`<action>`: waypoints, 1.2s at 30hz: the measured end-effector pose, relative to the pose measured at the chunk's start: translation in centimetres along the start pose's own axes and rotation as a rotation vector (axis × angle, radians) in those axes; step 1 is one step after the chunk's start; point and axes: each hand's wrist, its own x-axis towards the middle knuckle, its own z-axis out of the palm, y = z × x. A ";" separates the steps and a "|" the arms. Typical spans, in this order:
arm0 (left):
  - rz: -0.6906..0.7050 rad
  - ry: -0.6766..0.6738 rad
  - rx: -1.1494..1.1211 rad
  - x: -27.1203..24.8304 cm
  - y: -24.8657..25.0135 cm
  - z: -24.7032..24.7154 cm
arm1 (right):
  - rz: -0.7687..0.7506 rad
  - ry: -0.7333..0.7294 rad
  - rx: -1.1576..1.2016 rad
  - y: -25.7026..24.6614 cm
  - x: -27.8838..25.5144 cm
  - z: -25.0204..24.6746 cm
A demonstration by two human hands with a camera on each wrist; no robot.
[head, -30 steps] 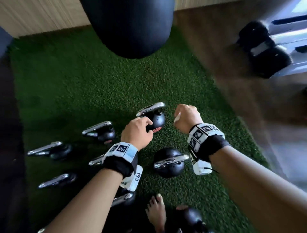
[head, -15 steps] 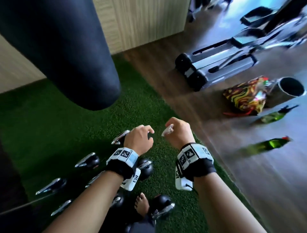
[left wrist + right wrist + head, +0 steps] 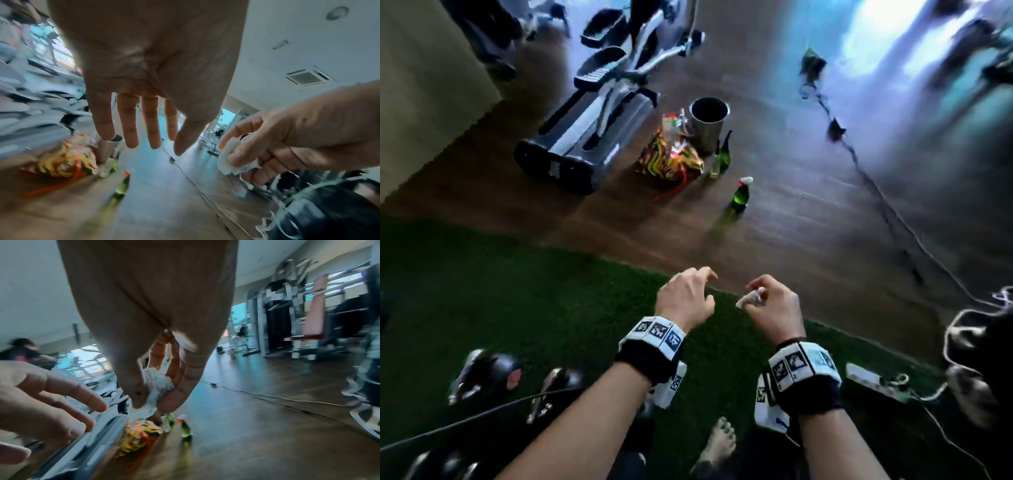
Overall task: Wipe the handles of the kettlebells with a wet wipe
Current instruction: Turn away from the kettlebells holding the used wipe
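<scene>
Kettlebells [image 3: 486, 375] now sit low at the left edge of the head view, on the green artificial turf [image 3: 524, 301], blurred, with their chrome handles just showing. 1 second ago they filled the middle of that view and both hands hovered right over them; the view has since swung up and to the right, toward the wooden floor [image 3: 791, 212] beyond the turf. That floor carries a folded exercise machine [image 3: 582, 137], then a metal bin [image 3: 709, 123], a bright patterned bag [image 3: 671, 157] touching the bin's left side, and 2 green bottles [image 3: 739, 197] near them.

Both hands are raised over the turf's far edge, near each other but apart, and well away from any handle. Left hand [image 3: 685, 298] holds nothing, its fingers loosely spread and relaxed. Right hand [image 3: 774, 305] is curled round a crumpled white wet wipe [image 3: 156, 386], pinched between thumb and fingertips.

My reading: wiping has stopped for the moment. Turning toward the bin with a bunched wipe suggests it may be thrown away or swapped. Whether every handle has been wiped cannot be told.
</scene>
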 end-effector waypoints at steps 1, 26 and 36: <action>0.044 -0.045 0.011 0.4 2.9 2.3 | 0.070 0.027 0.014 3.5 -0.6 -1.9; 0.325 -0.692 0.251 6.1 9.7 51.6 | 0.945 0.214 0.214 50.5 -6.0 12.7; 0.290 -0.748 0.352 7.2 9.2 61.6 | 0.915 0.127 0.217 59.7 -3.6 17.8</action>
